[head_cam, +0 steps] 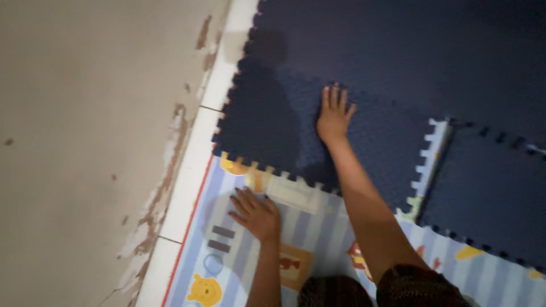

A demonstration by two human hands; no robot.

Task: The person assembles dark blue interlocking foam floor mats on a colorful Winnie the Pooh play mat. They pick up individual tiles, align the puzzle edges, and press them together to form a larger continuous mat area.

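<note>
Head view: your right hand point(333, 116) lies flat, fingers spread, on the textured dark-blue foam tile point(284, 125) with toothed edges; your left hand point(256, 213) rests open on the striped cartoon mat point(324, 227).

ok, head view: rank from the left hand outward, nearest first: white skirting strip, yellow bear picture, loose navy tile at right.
Measured from the left hand, which lies flat on the striped play mat:
1. White skirting strip, to its left along the wall.
2. Yellow bear picture, below and left, near the frame's bottom edge. Close to 1, though it looks slightly farther.
3. Loose navy tile, far right, clearly farthest.
</note>
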